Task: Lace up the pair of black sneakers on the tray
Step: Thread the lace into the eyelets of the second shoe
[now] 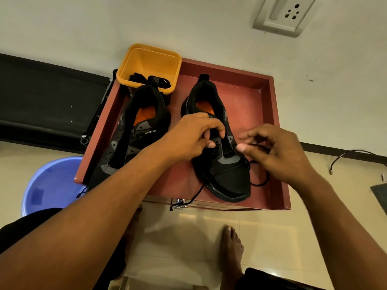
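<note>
Two black sneakers with orange insoles stand on a red-brown tray (270, 114), toes toward me. My left hand (188, 137) grips the tongue and eyelet area of the right sneaker (226, 170). My right hand (278, 151) pinches the black lace (259, 182) beside that shoe's right side. One loop of the lace lies on the tray by the toe, and its other end (188, 200) trails over the tray's front edge. The left sneaker (129, 132) sits untouched, partly under my left forearm; a lace end hangs by its toe.
A yellow tub (129, 68) with black items inside sits at the tray's back left corner. A blue bucket (50, 185) stands on the floor to the left. A wall socket (284, 13) is at upper right. My bare feet are on the tiled floor below.
</note>
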{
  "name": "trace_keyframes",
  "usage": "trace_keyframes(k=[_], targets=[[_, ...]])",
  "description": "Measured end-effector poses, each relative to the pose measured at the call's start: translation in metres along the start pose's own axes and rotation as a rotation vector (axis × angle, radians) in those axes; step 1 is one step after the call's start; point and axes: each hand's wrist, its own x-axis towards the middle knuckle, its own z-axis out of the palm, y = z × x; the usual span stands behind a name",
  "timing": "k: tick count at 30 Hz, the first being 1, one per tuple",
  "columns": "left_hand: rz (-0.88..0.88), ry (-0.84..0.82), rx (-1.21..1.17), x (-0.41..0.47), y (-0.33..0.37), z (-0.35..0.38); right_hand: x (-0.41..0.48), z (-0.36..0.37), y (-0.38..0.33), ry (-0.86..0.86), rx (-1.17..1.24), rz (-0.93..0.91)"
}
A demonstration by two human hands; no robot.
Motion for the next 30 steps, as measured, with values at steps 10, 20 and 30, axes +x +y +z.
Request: trace_keyframes(k=[10,20,30], targets=[[-0.021,-0.007,-0.014,0.001,0.002,0.0,0.003,0.025,0.002,0.24,0.126,0.29],[-0.001,0.008,0.002,-0.002,0.001,-0.001,-0.027,0.001,-0.046,0.139,0.195,0.296],[-0.007,0.019,0.023,-0.003,0.004,-0.002,-0.038,-0.004,-0.026,0.134,0.203,0.266]])
